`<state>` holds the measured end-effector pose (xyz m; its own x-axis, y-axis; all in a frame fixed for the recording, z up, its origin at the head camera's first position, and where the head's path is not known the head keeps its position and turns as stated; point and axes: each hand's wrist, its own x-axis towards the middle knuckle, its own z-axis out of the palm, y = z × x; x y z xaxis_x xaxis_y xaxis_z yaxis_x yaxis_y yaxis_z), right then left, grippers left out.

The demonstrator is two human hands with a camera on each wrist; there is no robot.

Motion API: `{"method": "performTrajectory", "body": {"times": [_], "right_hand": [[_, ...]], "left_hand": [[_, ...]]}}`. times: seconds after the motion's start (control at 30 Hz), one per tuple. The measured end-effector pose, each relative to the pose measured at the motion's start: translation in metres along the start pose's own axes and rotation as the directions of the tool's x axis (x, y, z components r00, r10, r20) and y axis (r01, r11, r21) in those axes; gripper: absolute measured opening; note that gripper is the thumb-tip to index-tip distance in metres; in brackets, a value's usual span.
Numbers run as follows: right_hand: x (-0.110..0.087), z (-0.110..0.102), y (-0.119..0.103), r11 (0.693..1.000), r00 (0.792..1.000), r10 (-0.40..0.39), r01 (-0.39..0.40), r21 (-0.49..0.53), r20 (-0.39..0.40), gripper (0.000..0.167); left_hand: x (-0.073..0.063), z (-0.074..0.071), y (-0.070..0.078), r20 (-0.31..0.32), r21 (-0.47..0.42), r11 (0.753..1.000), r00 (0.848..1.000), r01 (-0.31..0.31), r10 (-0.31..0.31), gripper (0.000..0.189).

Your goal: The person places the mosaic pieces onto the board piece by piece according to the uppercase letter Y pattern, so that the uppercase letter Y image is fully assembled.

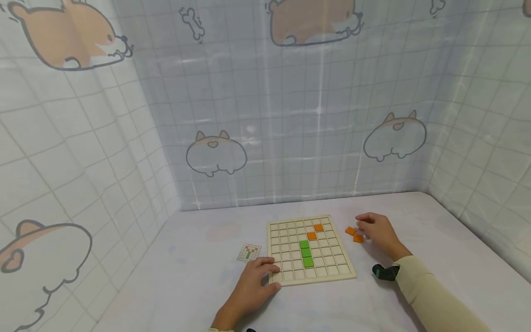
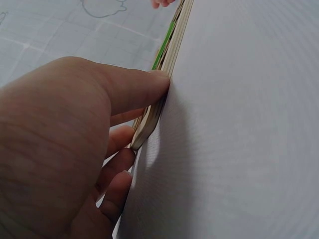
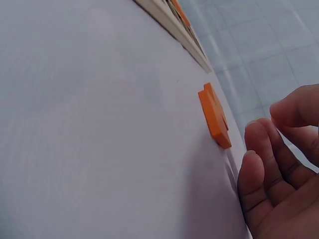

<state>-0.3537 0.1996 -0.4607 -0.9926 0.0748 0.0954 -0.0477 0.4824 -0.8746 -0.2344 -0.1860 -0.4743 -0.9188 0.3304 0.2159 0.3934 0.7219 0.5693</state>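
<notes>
My left hand (image 1: 255, 283) holds the front left corner of a wooden grid board (image 1: 290, 275), its thumb (image 2: 144, 89) against the front edge and fingers over the left side. Three green square tiles (image 1: 306, 252) stand in a column on the board. Two orange square tiles (image 1: 311, 236) run diagonally up to the right from them. My right hand (image 1: 378, 233) hovers right of the board, fingers loosely bent, with nothing seen in it. Just left of its fingers, two loose orange tiles (image 1: 350, 230) lie on the table, one nearer me; they overlap in the right wrist view (image 3: 214, 117).
A small pattern card (image 1: 249, 252) with a grid and coloured squares lies left of the board. The white-covered table (image 1: 199, 258) ends at a cloth wall (image 1: 290, 175) with cartoon dogs, and similar cloth hangs on both sides. A black wrist device (image 1: 386, 272) sits at the right cuff.
</notes>
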Motion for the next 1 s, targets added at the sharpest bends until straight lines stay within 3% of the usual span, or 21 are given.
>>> {"method": "performTrajectory", "body": {"times": [0.2,0.43,0.67,1.0], "right_hand": [[-0.006,-0.002,0.002,1.0,1.0,-0.011,0.012,-0.017,0.021,0.034],[-0.012,-0.008,0.006,0.993,0.998,-0.027,0.033,-0.109,0.054,0.033],[-0.013,-0.011,0.012,0.97,0.989,-0.085,0.109,-0.217,0.118,0.034],[-0.018,-0.012,0.005,0.956,0.986,-0.068,0.108,-0.274,0.154,0.029]], "left_hand": [[-0.003,0.0,0.001,0.002,-0.013,1.0,1.0,0.003,-0.003,0.029],[-0.002,-0.001,0.003,0.01,-0.017,1.0,1.0,0.004,-0.004,0.029],[-0.003,-0.002,0.003,0.011,-0.007,1.0,1.0,0.0,0.0,0.029],[-0.002,-0.002,0.003,0.012,0.002,1.0,1.0,0.004,-0.004,0.029]]}}
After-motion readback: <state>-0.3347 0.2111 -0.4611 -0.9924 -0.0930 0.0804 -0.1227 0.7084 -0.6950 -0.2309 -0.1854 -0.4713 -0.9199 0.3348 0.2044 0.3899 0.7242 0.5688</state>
